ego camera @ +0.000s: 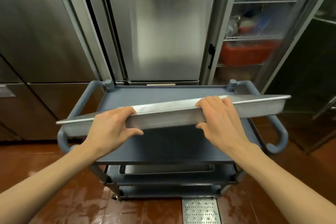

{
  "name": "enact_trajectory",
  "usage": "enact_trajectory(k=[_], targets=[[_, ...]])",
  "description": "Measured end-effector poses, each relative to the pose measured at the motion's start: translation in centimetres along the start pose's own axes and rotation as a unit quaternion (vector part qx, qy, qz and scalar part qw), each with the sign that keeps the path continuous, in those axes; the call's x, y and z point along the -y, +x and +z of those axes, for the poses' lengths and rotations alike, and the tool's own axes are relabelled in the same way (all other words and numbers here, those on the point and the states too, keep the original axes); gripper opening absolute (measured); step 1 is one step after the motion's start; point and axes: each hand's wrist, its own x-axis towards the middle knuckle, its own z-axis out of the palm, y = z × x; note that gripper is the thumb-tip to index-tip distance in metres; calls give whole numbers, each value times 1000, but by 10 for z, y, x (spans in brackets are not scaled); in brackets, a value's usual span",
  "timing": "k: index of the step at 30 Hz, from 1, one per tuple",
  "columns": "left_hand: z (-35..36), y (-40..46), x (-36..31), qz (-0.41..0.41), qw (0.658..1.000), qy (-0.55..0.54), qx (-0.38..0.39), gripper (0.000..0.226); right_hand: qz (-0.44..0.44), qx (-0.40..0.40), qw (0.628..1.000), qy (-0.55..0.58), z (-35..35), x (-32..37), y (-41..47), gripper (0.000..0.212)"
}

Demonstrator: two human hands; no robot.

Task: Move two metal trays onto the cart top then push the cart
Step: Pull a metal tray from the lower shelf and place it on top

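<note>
A long metal tray (163,116) hangs in the air above the grey-blue cart top (163,147), tilted so its right end is higher. My left hand (111,125) grips its near rim left of centre, thumb under the wall. My right hand (216,116) grips the same rim right of centre. A second metal tray (166,169) lies flat on the cart's middle shelf, partly hidden by the top shelf.
The cart has curved handles at the left (62,136) and right (278,132). Stainless fridge doors (160,32) stand right behind it. An open fridge (251,42) with wire shelves and a red container is at the right. A wet red floor and a perforated drain plate (200,211) lie below.
</note>
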Motion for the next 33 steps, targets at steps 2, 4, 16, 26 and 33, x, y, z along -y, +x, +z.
enact_trajectory(k=[2, 4, 16, 26, 33], targets=[[25, 9, 8, -5, 1000, 12, -7, 45, 31, 4, 999, 19, 28, -2, 5, 46], [48, 17, 14, -8, 1000, 12, 1, 43, 54, 5, 998, 34, 57, -4, 6, 42], [127, 61, 36, -4, 998, 43, 45, 42, 73, -10, 996, 46, 157, -40, 37, 35], [197, 34, 41, -81, 983, -13, 164, 13, 86, 137, 985, 64, 221, -33, 6, 15], [252, 11, 39, -108, 967, -9, 230, 10, 82, 239, 967, 25, 268, -32, -11, 35]])
